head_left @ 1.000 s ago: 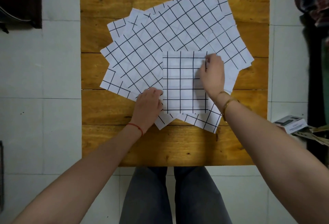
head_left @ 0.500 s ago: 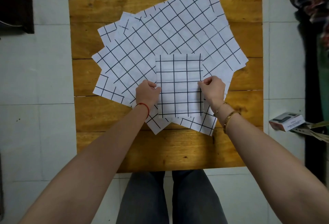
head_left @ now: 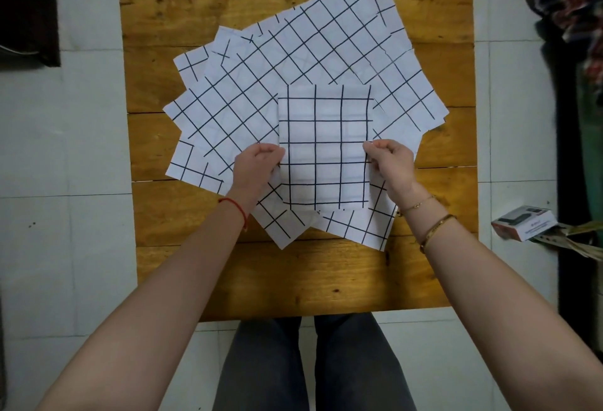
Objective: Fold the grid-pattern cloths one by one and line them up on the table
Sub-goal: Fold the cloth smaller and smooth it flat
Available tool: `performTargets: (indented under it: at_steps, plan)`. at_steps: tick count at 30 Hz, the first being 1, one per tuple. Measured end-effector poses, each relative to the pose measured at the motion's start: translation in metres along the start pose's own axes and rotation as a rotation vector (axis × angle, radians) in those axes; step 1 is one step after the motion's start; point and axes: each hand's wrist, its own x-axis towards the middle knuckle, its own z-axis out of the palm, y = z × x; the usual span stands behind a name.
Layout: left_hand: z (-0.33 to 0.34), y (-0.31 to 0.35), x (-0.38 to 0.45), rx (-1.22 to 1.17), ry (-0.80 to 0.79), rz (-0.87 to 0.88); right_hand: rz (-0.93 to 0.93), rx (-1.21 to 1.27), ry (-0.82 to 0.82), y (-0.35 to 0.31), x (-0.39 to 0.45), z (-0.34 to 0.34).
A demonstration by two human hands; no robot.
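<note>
A folded white cloth with black grid lines (head_left: 324, 136) lies squared up on top of a fanned pile of unfolded grid cloths (head_left: 261, 84) on the wooden table (head_left: 293, 280). My left hand (head_left: 256, 165) pinches the folded cloth's left edge about halfway down. My right hand (head_left: 390, 162) pinches its right edge at the same height. The folded cloth looks slightly lifted at the grip, its lower edge resting over the pile.
The pile spreads across most of the table's middle and back. Bare wood shows along the front edge and the left side. A small white and red box (head_left: 522, 223) lies on the tiled floor to the right, beside dark clutter (head_left: 574, 18).
Both hands moved from pressing the fold flat to gripping the folded cloth's side edges. My right hand came down from the top right corner, my left hand came up from the bottom left.
</note>
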Motion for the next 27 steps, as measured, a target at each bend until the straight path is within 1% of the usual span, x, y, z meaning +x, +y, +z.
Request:
performTargets:
  at_steps: [3, 6, 11, 16, 20, 24, 26, 27]
  plan:
    - [-0.007, 0.004, -0.004, -0.054, -0.052, 0.037, -0.032, 0.093, -0.045, -0.007, -0.006, -0.002]
    - [-0.012, 0.012, -0.010, -0.124, -0.076, 0.058, -0.095, 0.127, -0.064, -0.013, -0.012, -0.003]
    - [-0.021, 0.025, -0.022, -0.178, -0.088, 0.155, -0.184, 0.143, -0.080, -0.024, -0.022, -0.003]
    - [-0.022, 0.035, -0.030, -0.140, -0.055, 0.260, -0.229, 0.185, -0.093, -0.031, -0.026, -0.002]
    - [-0.024, 0.036, -0.031, -0.006, 0.024, 0.382, -0.287, 0.168, -0.130, -0.034, -0.030, -0.002]
    - [-0.024, 0.038, -0.035, 0.128, 0.164, 0.473, -0.384, 0.046, -0.072, -0.034, -0.032, -0.003]
    - [-0.027, 0.039, -0.036, 0.175, 0.181, 0.512, -0.466, -0.020, -0.050, -0.034, -0.033, -0.004]
    - [-0.028, 0.039, -0.035, 0.184, 0.170, 0.526, -0.496, -0.033, -0.066, -0.035, -0.033, -0.005]
